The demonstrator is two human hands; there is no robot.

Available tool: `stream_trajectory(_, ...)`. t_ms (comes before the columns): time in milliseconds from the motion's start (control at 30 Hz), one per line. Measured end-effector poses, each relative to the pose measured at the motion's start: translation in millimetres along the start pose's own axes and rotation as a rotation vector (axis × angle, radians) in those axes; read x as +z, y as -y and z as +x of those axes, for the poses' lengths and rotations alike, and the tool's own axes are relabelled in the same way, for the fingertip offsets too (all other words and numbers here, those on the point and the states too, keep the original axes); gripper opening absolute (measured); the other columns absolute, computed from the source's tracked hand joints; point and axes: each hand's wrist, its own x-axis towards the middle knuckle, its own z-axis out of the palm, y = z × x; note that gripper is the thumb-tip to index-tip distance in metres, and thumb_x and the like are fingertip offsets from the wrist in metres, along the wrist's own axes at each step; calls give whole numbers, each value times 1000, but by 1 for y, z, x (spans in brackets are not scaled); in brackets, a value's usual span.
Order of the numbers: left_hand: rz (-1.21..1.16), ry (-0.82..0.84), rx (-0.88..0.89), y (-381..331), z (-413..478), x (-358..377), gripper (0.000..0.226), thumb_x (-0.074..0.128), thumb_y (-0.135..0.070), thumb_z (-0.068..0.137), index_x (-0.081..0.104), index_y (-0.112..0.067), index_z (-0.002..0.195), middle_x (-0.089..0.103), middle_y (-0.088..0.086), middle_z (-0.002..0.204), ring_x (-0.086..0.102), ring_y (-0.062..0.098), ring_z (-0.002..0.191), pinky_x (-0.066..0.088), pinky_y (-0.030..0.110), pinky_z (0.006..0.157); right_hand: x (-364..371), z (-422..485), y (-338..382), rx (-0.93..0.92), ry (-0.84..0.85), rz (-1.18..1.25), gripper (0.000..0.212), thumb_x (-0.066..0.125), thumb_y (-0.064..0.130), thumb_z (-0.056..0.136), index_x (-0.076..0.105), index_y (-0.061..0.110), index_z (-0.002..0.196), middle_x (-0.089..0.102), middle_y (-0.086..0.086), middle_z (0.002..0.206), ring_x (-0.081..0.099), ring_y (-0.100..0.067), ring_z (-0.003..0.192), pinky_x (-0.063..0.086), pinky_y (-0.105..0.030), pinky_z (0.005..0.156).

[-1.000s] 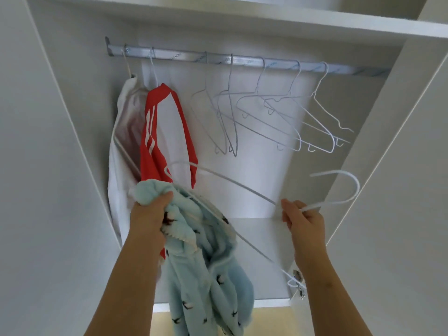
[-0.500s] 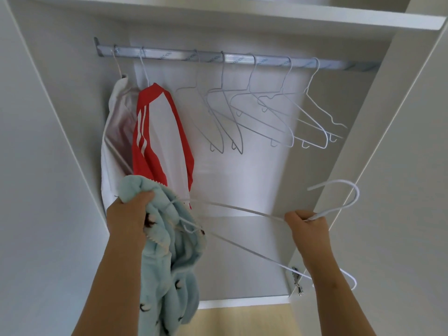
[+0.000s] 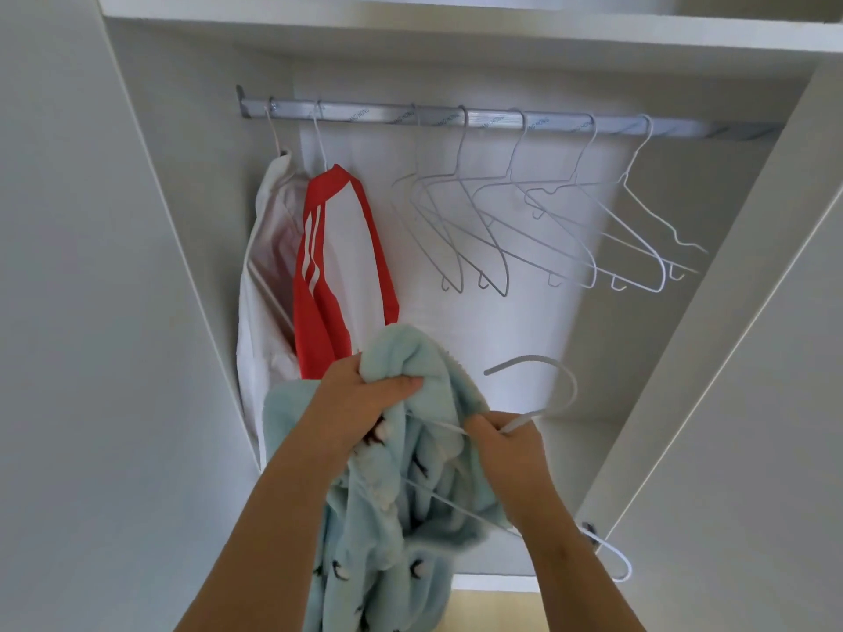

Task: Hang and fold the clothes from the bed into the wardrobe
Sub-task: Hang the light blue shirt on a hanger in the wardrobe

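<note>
In front of the open white wardrobe (image 3: 182, 130), the left grip (image 3: 360, 399) clenches a bunched fold of the light blue fleece garment with small dark prints (image 3: 378, 563). The right grip (image 3: 511, 449) pinches the neck of a white wire hanger (image 3: 538, 357), whose arm lies partly inside the fleece. Above, 5 bare wire hangers (image 3: 464, 143) hang on the metal rail (image 3: 502, 118), beside a red and white striped top (image 3: 319, 275) and a white garment (image 3: 269, 248).

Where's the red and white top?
Head view, left: the red and white top hangs on the metal rail between a white garment and empty wire hangers.
</note>
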Motion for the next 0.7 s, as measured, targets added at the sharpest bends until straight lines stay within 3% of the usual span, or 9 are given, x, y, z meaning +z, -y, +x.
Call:
stream_trajectory(100,106,52,90,-4,-2,6,10,73,-27,77,65,-29,83,71,-7,76,67,10,78,53,22,70,1,0,2,34,-40,154,41,55,11,81,40,23,45,36,9,42,32,-9,45,30,-22,46)
stream_trajectory(167,501,42,227,-4,-1,11,15,66,-42,79,63,-32,91,69,-11,87,63,10,88,49,27,82,-3,1,4,25,-81,204,49,55,10,80,36,23,37,31,12,39,27,-7,42,26,-24,46)
stream_trajectory(233,1011,-3,409,-1,0,17,43,50,-63,78,63,-33,106,63,-13,103,51,10,112,26,40,105,-9,2,6,-9,-112,214,52,55,8,81,33,23,36,28,12,38,25,-6,41,24,-24,47)
stream_trajectory(267,1111,11,449,1,0,19,52,43,-71,77,62,-34,109,61,-15,107,45,9,118,14,42,109,-12,2,9,-27,-126,214,52,56,8,81,33,23,37,28,12,38,25,-6,41,24,-25,48)
stream_trajectory(333,1027,69,505,1,-1,24,61,36,-77,71,65,-30,96,67,-13,90,57,8,98,23,41,107,-19,2,12,-65,-156,186,50,57,10,82,35,23,38,30,11,37,26,-6,40,24,-27,51)
stream_trajectory(400,789,55,546,5,-1,27,55,41,-72,68,64,-24,76,66,-5,65,61,13,66,44,34,85,-25,2,16,-119,-211,110,48,60,17,82,40,20,38,36,9,35,31,-5,38,29,-25,50)
stream_trajectory(533,576,-95,467,14,1,31,28,64,-54,77,53,-32,65,63,-6,60,61,13,60,51,33,69,-30,-1,24,-456,-455,-36,29,74,26,78,51,27,60,47,20,56,47,1,60,35,-7,61)
stream_trajectory(633,436,-249,407,12,3,22,27,68,-48,75,49,-35,61,56,-15,56,54,1,57,40,16,54,-37,-6,12,-539,-785,25,18,66,34,79,54,21,83,47,18,78,51,-18,76,40,-27,74)
stream_trajectory(700,331,-335,384,6,5,14,27,71,-45,74,49,-34,62,56,-15,59,52,-3,56,38,9,49,-45,-3,-5,-373,-1001,146,7,55,23,83,49,20,81,42,5,73,46,-26,74,38,-36,70)
